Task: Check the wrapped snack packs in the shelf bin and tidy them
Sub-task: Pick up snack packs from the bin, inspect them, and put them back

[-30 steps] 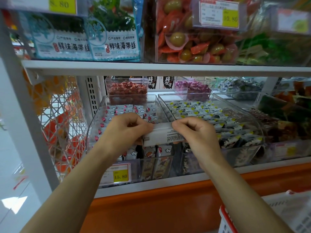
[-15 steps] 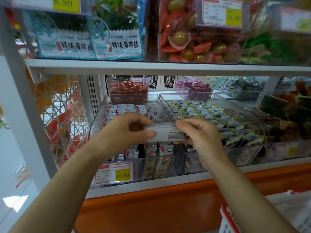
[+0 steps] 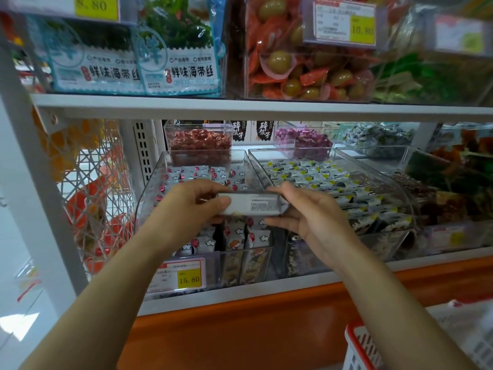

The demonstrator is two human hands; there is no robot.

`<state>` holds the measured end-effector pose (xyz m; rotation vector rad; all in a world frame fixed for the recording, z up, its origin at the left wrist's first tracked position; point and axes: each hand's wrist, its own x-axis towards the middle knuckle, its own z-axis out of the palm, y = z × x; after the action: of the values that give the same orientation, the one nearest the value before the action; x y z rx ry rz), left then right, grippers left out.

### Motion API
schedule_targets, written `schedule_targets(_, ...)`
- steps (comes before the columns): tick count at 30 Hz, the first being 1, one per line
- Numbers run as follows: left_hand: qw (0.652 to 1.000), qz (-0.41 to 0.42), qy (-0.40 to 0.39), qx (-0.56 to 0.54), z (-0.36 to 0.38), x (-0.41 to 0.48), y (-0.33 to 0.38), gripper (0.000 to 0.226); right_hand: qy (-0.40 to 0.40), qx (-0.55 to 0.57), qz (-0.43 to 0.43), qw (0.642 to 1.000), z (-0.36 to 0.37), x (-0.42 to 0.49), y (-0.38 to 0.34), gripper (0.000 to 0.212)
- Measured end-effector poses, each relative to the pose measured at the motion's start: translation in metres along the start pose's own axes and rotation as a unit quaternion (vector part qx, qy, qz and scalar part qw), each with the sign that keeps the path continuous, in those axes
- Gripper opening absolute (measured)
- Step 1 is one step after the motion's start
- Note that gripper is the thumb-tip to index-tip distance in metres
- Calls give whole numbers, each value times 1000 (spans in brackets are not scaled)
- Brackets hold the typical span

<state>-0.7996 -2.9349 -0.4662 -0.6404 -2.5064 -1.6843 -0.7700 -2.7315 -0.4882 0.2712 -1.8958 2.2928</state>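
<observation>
Head view: we hold one white snack pack [image 3: 253, 205] by its ends, left hand [image 3: 186, 206] gripping at its 9 o'clock, right hand [image 3: 306, 217] at 3, over the clear shelf bin [image 3: 149, 198]. We should keep it level, read the label, then lay it flat in the rows.

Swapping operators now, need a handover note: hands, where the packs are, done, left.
Left hand: grips the left end of a white snack pack.
Right hand: pinches its right end; pack held level over the clear bin tagged 15.80.
Other packs lie in that bin, some upright at its front.
Done: one pack in hand for checking.
Left: put it back, check and tidy the rest.
</observation>
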Motion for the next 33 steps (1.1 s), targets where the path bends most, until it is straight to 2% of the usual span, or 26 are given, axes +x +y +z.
schedule_targets(2,999,2,37,-29,3,2,-2,18,1,-31,-22,999,4,0,1,45)
schedule_targets(4,997,6,61,-43,7,4,-2,14,27,-149,-58,987,7,0,3,55)
schedule_targets(7,996,19,86,1,13,7,-3,14,83,-237,-108,962,13,5,2,41)
schedule_targets(11,977,24,134,167,11,32,-14,32,178,-262,-130,940,10,26,-6,28)
schedule_targets(16,903,-1,29,428,12,90,-35,28,192,-292,-138,927,4,67,-13,27)
schedule_targets(20,883,-27,-40,467,16,124,-44,29,170,-324,-148,919,5,100,-11,28)
schedule_targets(24,850,-42,-101,516,14,142,-55,39,152,-395,-171,890,5,124,-8,22)
schedule_targets(28,873,-42,-103,476,11,147,-62,25,119,-431,-190,874,11,143,-6,18)
schedule_targets(33,870,-53,-129,472,7,150,-64,36,74,-518,-177,834,24,168,0,21)
